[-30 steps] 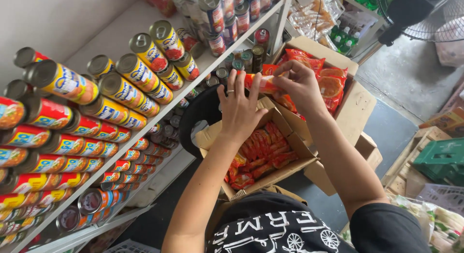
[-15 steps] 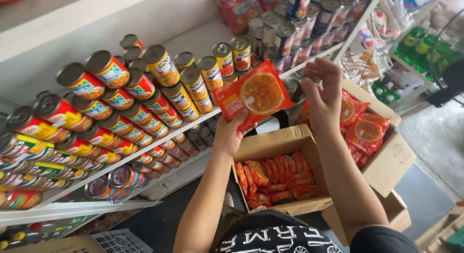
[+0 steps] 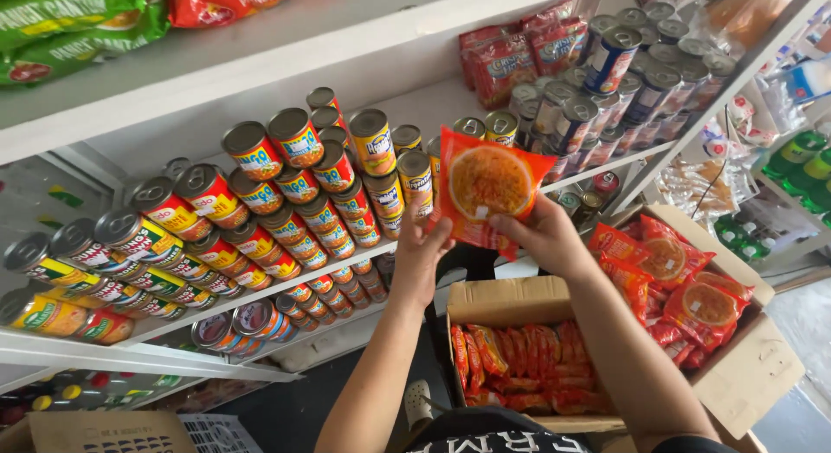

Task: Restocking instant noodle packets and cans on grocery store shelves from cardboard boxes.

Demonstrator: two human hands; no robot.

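While I look down, shelf: white, stacked with cans.
Boxes: open carton below, full of red packets.
Packet: orange-red, raised before the cans.
Left hand: grip closed on its lower edge.
Right hand: grip closed on its right side.

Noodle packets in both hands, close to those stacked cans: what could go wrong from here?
1. The noodle packets, gripped by the left hand and right hand, are near the stacked cans; a nudge might topple them.
2. Both grips sit on the lower edge, so a packet could slip toward the open box.
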